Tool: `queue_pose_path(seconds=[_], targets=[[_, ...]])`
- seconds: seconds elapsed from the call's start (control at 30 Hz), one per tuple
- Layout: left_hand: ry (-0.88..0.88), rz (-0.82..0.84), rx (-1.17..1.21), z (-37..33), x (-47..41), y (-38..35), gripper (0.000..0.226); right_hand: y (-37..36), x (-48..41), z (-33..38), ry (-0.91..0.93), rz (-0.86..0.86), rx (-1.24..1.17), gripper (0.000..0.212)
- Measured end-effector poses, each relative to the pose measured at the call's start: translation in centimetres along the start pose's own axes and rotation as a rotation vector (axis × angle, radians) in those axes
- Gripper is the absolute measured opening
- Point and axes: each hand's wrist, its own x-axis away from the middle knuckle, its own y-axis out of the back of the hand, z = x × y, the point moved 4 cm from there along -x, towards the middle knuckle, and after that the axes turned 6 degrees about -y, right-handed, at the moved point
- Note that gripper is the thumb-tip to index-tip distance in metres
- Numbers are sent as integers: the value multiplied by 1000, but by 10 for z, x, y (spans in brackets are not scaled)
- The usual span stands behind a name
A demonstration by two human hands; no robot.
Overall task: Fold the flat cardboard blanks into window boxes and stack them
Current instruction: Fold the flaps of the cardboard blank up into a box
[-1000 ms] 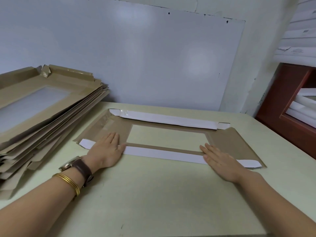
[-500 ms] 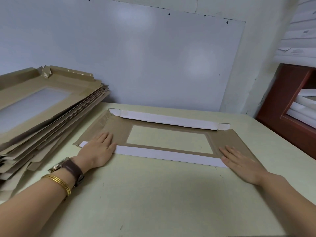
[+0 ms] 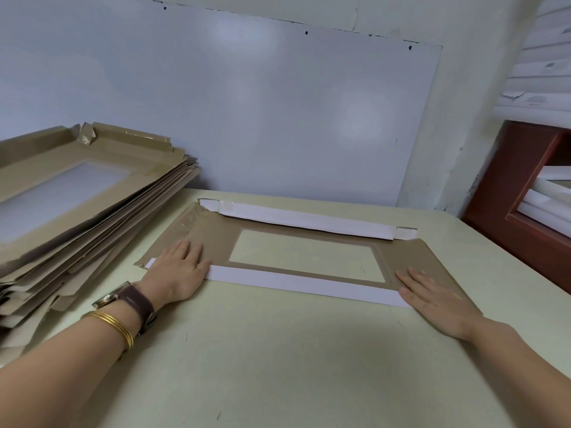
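Fingers [image 3: 188, 251] straight, together; L hand [image 3: 179, 270] & R hand [image 3: 432, 296] flat on blank [image 3: 414, 253] ends, wider apart than before.

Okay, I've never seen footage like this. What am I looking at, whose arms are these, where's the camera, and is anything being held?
No machine here: these are a person's bare arms, filmed by a wide-angle camera worn on their head, looking forward and down. On the table lies a flat brown cardboard blank with a window; its white far flap is folded inward. The left hand, with watch and bangles on its wrist, and the right hand press flat on the ends of the near flap. Nothing is gripped. A stack of similar window pieces sits at the left.
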Motion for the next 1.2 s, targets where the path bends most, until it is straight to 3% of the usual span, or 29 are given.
queue_pose_path(seconds=[0.17,0.37,0.5,0.67,0.8,0.93,1.0,1.2], targets=[[-16,-60,10,-1,1,1,56,-1,0,2,-21,-19,23,58],[-3,-342,-39,-17,13,14,49,-1,4,8,-67,-28,41,58],[-152,-444,-30,-55,22,25,44,-1,5,19,-129,-23,31,60],[-445,-343,75,-120,34,21,53,0,9,45,-201,-30,97,67],[-555,-225,179,-162,40,13,53,9,28,82,-223,-84,208,72],[-557,-93,272,-190,40,4,51,6,44,125,-135,-90,332,70],[-538,-45,284,-196,38,0,52,5,48,140,-82,-121,273,66],[-518,-51,233,-193,39,-9,51,1,65,175,36,-72,345,49]])
